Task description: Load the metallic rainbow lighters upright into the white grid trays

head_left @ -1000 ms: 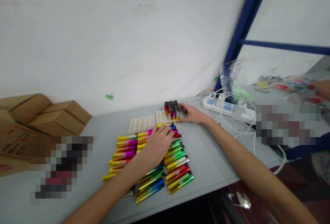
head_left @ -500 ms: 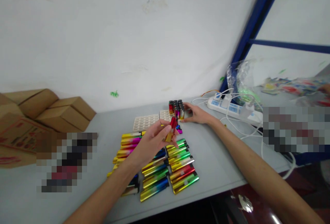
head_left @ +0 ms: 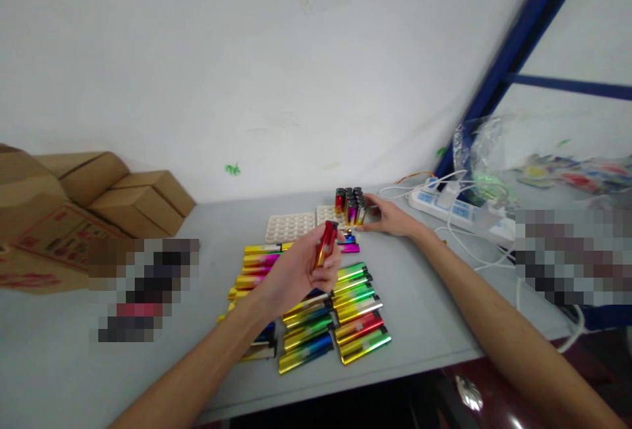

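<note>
My left hand (head_left: 299,271) is closed around a shiny red and gold lighter (head_left: 326,243), tilted with its dark top end up. My right hand (head_left: 392,217) curves against the right side of several upright lighters (head_left: 351,208), thumb in front and fingers behind. Those lighters stand close together in a white tray (head_left: 323,214) with round hollows. To its left lies a similar white tray (head_left: 291,226), its hollows showing. Below the hands, more metallic-coloured lighters (head_left: 306,352) lie flat in columns on the grey table, some hidden by my left hand and forearm.
Brown cardboard boxes (head_left: 143,202) are stacked at the left. A white power strip (head_left: 461,212) with plugs and cables lies on the right, near clear plastic bags (head_left: 486,146). A blue metal frame (head_left: 513,41) rises there. The white wall (head_left: 197,87) closes off the back.
The view has shifted, so the table's contents appear slightly further right. My left hand has turned the red and gold lighter and wrapped its fingers closer. My right hand stays at the upright lighters.
</note>
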`<state>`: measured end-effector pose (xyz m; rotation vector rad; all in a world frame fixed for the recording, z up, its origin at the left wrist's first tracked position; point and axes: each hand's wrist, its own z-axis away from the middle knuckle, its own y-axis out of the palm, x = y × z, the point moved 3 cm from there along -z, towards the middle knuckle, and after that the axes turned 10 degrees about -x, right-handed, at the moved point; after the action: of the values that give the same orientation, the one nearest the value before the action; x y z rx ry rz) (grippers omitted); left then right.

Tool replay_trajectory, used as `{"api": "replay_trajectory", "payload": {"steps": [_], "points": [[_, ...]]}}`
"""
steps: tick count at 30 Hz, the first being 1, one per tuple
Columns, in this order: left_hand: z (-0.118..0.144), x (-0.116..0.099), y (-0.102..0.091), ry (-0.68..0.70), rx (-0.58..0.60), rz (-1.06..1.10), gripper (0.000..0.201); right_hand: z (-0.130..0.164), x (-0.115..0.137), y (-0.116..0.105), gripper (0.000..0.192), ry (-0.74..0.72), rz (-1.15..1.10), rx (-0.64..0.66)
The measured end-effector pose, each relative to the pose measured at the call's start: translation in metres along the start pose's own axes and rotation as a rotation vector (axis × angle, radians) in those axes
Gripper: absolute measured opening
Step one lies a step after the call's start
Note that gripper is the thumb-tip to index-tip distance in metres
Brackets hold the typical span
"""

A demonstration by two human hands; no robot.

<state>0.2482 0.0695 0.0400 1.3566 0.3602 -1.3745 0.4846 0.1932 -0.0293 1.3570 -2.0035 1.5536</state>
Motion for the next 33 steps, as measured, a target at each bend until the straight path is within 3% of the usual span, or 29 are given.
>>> {"api": "replay_trajectory", "payload": {"steps": [6,11,19,24,33], "points": [[-0.001,0.009,-0.003,0.137,-0.153,-0.232,0.042,0.000,-0.002,0.000,0.084,0.006,0.019,0.002],[-0.001,0.008,-0.005,0.362,-0.286,-0.558,0.057,0.001,0.000,-0.001,0.086,0.015,0.030,-0.001],[-0.002,0.004,-0.011,0.499,-0.410,-0.893,0.046,0.001,0.000,0.000,0.086,0.023,0.024,0.010],[-0.002,0.006,-0.014,0.521,-0.420,-0.974,0.042,0.001,0.000,0.000,0.087,0.031,0.025,0.009],[0.001,0.005,-0.011,0.500,-0.384,-0.886,0.050,0.000,0.001,-0.001,0.085,0.004,0.036,0.012]]}}
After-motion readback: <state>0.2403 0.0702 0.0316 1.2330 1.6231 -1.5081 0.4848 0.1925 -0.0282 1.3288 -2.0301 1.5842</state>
